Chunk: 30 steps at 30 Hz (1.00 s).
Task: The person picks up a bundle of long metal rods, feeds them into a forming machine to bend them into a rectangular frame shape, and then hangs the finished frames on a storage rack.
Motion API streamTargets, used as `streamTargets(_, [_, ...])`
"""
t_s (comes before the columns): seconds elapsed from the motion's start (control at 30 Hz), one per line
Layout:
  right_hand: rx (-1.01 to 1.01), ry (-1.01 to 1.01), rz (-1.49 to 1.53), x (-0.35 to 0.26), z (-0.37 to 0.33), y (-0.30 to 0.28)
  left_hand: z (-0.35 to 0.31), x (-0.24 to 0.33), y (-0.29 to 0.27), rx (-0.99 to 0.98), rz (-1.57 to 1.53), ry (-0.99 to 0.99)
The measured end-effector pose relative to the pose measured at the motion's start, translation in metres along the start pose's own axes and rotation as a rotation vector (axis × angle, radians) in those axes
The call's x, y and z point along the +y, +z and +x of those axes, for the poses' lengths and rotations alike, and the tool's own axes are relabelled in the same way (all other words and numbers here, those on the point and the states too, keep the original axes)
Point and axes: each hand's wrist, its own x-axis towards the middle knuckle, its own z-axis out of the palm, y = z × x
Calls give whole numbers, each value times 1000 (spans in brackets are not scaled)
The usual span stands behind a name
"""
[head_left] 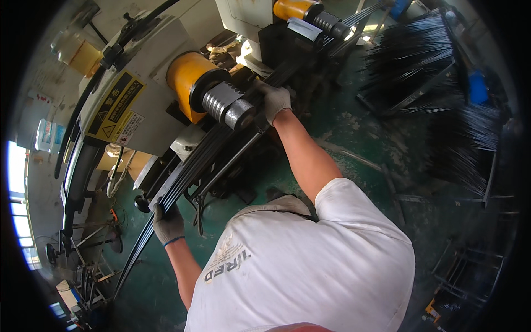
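A bundle of long, thin metal strips (185, 176) runs slantwise from the lower left, past a machine, toward the upper right. My left hand (169, 224), in a grey knit glove with a blue cuff, is closed round the strips near their lower stretch. Further up, just right of the machine's ridged roller (222, 102), my gloved right hand (276, 103) is closed over the same bundle; its fingertips are partly lost in shadow. An orange-yellow housing (191, 77) carries the roller above the strips.
A pale machine body (135, 105) with a yellow-black warning label stands at the left. Beyond it is a second machine with an orange housing (297, 9). Racks of dark thin rods (415, 61) occupy the right. A thin metal bar (235, 157) lies alongside the strips above the green floor (337, 127).
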Motion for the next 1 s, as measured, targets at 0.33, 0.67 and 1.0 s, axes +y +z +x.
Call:
streamTargets(0.33, [114, 204, 52, -34, 59, -39, -13, 6, 11, -150, -83, 16])
streamTargets(0.67, [359, 237, -211, -30, 59, -30, 20, 41, -37, 119, -111, 100])
streamTargets(1.0, [274, 306, -98, -10, 30, 1, -17, -36, 33, -82, -22, 48])
